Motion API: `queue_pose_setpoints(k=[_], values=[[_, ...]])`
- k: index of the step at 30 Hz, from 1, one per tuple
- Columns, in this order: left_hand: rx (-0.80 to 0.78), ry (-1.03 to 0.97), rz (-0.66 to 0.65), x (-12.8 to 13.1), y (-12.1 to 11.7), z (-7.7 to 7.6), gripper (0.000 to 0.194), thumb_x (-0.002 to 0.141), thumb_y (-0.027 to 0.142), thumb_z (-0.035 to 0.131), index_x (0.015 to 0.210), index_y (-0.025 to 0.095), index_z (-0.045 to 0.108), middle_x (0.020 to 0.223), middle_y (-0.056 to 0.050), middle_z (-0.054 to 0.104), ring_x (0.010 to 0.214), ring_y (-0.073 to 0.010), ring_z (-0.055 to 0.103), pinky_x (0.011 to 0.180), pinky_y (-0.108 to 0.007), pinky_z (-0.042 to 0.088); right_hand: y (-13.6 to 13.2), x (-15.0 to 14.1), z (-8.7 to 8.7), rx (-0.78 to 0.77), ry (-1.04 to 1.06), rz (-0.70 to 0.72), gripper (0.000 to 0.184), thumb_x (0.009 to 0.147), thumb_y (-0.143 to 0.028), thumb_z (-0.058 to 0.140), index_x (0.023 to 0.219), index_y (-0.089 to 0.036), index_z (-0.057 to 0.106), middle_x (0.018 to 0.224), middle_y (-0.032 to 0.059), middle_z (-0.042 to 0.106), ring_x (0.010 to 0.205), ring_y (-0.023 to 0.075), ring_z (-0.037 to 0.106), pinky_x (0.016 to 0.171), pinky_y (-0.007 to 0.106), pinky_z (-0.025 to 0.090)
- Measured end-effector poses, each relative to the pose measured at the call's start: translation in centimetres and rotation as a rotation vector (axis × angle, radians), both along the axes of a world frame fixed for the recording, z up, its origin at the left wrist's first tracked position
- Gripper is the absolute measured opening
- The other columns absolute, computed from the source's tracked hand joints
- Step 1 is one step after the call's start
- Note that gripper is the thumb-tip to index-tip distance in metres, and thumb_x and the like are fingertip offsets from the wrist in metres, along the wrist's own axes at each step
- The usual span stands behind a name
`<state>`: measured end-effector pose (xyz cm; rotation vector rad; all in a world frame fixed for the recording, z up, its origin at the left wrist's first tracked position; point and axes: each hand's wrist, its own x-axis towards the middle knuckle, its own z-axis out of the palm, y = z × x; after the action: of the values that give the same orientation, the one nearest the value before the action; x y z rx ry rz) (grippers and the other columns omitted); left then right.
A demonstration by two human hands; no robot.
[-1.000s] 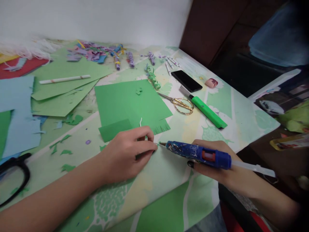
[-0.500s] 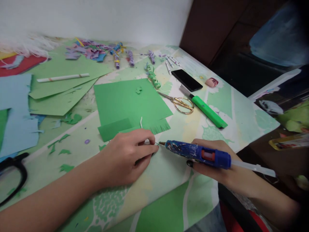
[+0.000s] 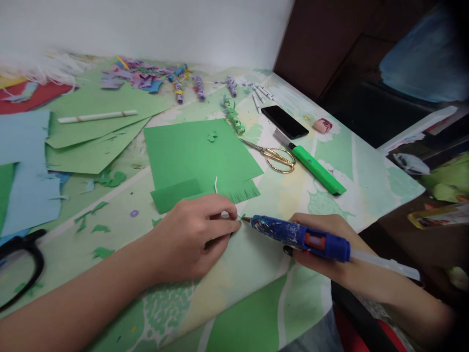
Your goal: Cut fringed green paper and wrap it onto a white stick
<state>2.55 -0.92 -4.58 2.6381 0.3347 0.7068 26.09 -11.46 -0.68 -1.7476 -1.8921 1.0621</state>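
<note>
Across our table (image 3: 370, 171), the green sheet (image 3: 198, 151) lies flat, perhaps to keep paper within reach. Just nearer us than the sheet, our left hand (image 3: 200, 234) rests low, seemingly for steadiness; its fingertips bunch together, but we cannot tell whether they pinch anything. Beyond the sheet's near right corner, our right hand (image 3: 322, 239) is wrapped round the glue gun (image 3: 293, 232), nozzle beside those fingertips, likely for close aim. Right of the sheet lie the cutter (image 3: 317, 168) and scissors (image 3: 280, 160), apparently kept handy. White string (image 3: 216, 185) shows at the sheet's near edge.
</note>
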Motion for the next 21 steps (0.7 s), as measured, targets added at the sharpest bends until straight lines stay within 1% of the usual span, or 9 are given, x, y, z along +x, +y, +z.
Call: queue_pose_setpoints(k=[5,11,18,21], values=[[-0.005,0.0,0.003,0.11,0.03,0.04,0.026,0.08,0.007,0.052,0.097,0.013,0.07,0.095,-0.011,0.066,0.085,-0.02,0.06,0.067,-0.031,0.049,-0.01,0.01,0.01,0.006,-0.009,-0.004,0.012,0.074,-0.013,0.058,0.071,-0.019,0.048,0.062,-0.0046,0.048,0.057,0.0101,0.041,0.053,0.022,0.031],[-0.017,0.006,0.016,0.02,-0.05,0.03,0.025,0.08,0.007,0.052,0.096,0.014,0.07,0.096,-0.011,0.065,0.087,-0.0196,0.061,0.071,-0.032,0.049,-0.02,0.09,-0.22,0.016,0.041,-0.024,0.008,0.078,-0.017,0.056,0.074,-0.019,0.05,0.064,-0.0032,0.049,0.058,0.0112,0.042,0.053,0.023,0.033],[-0.023,-0.023,0.005,0.04,0.06,0.0,0.025,0.079,0.007,0.053,0.096,0.014,0.069,0.096,-0.01,0.067,0.087,-0.0189,0.061,0.073,-0.031,0.05,0.01,0.06,-0.16,0.013,0.041,-0.037,0.007,0.077,-0.016,0.057,0.075,-0.018,0.051,0.065,-0.0027,0.051,0.059,0.0116,0.043,0.053,0.023,0.033],[-0.009,-0.007,0.012,0.05,0.03,0.01,0.026,0.079,0.008,0.053,0.098,0.014,0.069,0.096,-0.01,0.066,0.086,-0.0196,0.061,0.071,-0.031,0.05,0.07,0.03,-0.05,-0.002,0.046,-0.034,0.008,0.076,-0.015,0.057,0.073,-0.019,0.05,0.064,-0.0031,0.049,0.058,0.0114,0.042,0.053,0.023,0.032]])
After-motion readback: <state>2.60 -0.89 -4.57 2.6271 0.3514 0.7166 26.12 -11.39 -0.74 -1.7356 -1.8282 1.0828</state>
